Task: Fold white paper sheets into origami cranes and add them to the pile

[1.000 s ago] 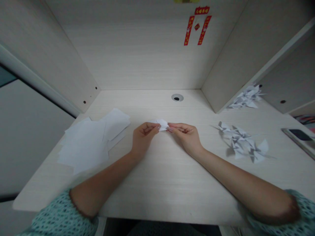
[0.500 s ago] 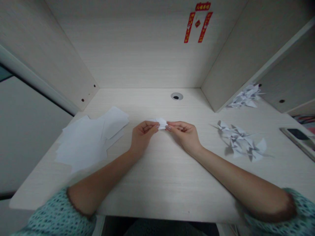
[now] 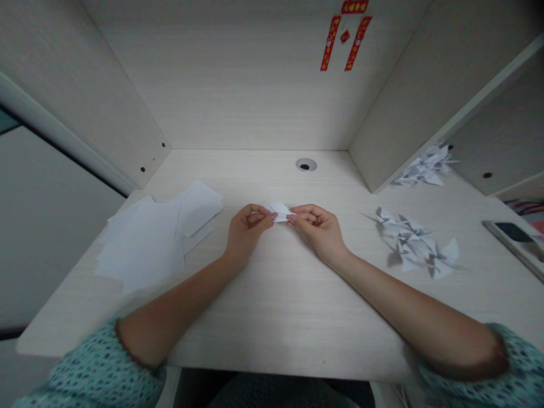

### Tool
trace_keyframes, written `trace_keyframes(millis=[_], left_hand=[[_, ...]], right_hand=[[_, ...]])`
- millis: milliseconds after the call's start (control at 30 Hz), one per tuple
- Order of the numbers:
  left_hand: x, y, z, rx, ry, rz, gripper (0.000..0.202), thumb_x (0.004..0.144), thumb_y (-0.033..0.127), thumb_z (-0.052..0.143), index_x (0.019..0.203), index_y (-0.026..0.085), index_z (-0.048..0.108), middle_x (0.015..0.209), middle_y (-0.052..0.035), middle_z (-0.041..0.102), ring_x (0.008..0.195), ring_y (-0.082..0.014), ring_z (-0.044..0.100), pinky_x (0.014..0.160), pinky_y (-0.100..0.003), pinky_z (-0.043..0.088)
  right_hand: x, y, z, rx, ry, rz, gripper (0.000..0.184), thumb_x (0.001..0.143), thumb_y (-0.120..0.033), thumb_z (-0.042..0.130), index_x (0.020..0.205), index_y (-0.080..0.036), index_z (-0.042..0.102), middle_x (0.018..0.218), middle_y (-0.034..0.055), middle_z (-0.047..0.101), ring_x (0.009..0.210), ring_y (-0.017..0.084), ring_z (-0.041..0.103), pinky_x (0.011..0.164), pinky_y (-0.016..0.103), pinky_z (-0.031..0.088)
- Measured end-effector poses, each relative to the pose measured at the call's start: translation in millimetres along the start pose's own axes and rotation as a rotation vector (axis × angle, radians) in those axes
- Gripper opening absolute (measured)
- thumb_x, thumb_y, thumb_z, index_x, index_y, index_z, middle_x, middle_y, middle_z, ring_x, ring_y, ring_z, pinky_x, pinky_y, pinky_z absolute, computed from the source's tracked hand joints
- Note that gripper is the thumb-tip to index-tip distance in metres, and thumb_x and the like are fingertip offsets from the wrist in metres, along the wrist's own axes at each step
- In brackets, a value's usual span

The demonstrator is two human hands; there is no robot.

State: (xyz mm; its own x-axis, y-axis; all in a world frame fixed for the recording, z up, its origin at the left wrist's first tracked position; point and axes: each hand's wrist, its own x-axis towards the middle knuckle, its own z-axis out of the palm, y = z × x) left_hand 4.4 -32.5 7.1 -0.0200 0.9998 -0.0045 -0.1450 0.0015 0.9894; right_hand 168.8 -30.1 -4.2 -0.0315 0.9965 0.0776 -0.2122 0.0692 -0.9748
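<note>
A small folded piece of white paper (image 3: 280, 211) is held just above or on the desk, in the middle of the view. My left hand (image 3: 249, 226) pinches its left end between thumb and fingers. At the opposite end, my right hand (image 3: 318, 226) grips the paper the same way. The fingertips of both hands cover parts of the folds, so the exact shape is hard to make out.
Loose white paper sheets (image 3: 144, 243) lie spread at the left. Several folded paper cranes (image 3: 416, 241) sit on the right, and a heap of more (image 3: 427, 165) lies by the divider panel (image 3: 395, 102). A phone (image 3: 516, 243) rests at the right edge. The desk (image 3: 263, 317) has a cable hole (image 3: 306, 165).
Both hands keep their pinch on the folded paper. My right hand's fingers have shifted slightly at the right end, and a bit more of the paper shows. The view has tilted slightly.
</note>
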Motion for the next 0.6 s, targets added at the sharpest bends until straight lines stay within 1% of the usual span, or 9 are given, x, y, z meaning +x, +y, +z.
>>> trace_keyframes(millis=[100, 200, 300, 400, 500, 600], left_hand=[[0.8, -1.2, 0.7, -0.012, 0.003, 0.013, 0.030, 0.062, 0.033, 0.077, 0.068, 0.019, 0.051, 0.065, 0.0028, 0.067, 0.064, -0.0107, 0.062, 0.064, -0.023, 0.048], [0.8, -1.6, 1.3, -0.022, -0.018, 0.023, 0.034, 0.062, 0.033, 0.077, 0.067, 0.019, 0.046, 0.066, 0.0037, 0.065, 0.063, -0.0092, 0.060, 0.063, -0.021, 0.047], [-0.1, -1.2, 1.4, -0.004, -0.048, 0.056, 0.034, 0.064, 0.032, 0.076, 0.065, 0.019, 0.045, 0.062, 0.0054, 0.059, 0.059, -0.0077, 0.056, 0.060, -0.020, 0.045], [-1.1, -0.5, 1.5, 0.032, -0.058, 0.086, 0.035, 0.065, 0.031, 0.076, 0.062, 0.019, 0.043, 0.058, 0.0068, 0.051, 0.056, -0.0067, 0.051, 0.058, -0.019, 0.044], [-1.6, 0.8, 2.4, 0.033, -0.043, 0.084, 0.041, 0.065, 0.030, 0.076, 0.059, 0.019, 0.037, 0.056, 0.0079, 0.044, 0.054, -0.0059, 0.047, 0.060, -0.020, 0.047], [-2.2, 3.1, 4.1, -0.003, -0.032, 0.061, 0.046, 0.063, 0.030, 0.077, 0.059, 0.019, 0.032, 0.055, 0.0089, 0.040, 0.053, -0.0053, 0.043, 0.064, -0.023, 0.051]], right_hand=[[-0.5, -1.7, 0.6, -0.036, -0.039, -0.028, 0.025, 0.068, -0.034, 0.076, 0.087, -0.020, 0.067, 0.068, -0.0010, 0.070, 0.066, 0.012, 0.064, 0.068, 0.026, 0.049], [-2.2, -3.7, 2.2, -0.051, -0.067, -0.037, 0.028, 0.068, -0.036, 0.075, 0.088, -0.020, 0.064, 0.069, -0.0018, 0.069, 0.066, 0.012, 0.063, 0.068, 0.025, 0.048], [-3.6, -4.4, 3.8, -0.078, -0.063, -0.029, 0.032, 0.067, -0.038, 0.076, 0.089, -0.020, 0.061, 0.066, -0.0021, 0.067, 0.060, 0.012, 0.059, 0.060, 0.025, 0.045], [-3.5, -3.2, 4.2, -0.104, -0.035, -0.031, 0.031, 0.065, -0.037, 0.077, 0.085, -0.020, 0.060, 0.059, -0.0042, 0.063, 0.052, 0.010, 0.053, 0.053, 0.024, 0.040], [-2.5, -1.6, 3.6, -0.103, -0.029, -0.047, 0.028, 0.066, -0.035, 0.077, 0.079, -0.020, 0.059, 0.053, -0.0067, 0.057, 0.047, 0.008, 0.047, 0.050, 0.023, 0.035], [-2.1, -1.2, 2.9, -0.082, -0.045, -0.054, 0.026, 0.067, -0.034, 0.076, 0.079, -0.020, 0.058, 0.054, -0.0066, 0.057, 0.047, 0.008, 0.046, 0.050, 0.023, 0.035]])
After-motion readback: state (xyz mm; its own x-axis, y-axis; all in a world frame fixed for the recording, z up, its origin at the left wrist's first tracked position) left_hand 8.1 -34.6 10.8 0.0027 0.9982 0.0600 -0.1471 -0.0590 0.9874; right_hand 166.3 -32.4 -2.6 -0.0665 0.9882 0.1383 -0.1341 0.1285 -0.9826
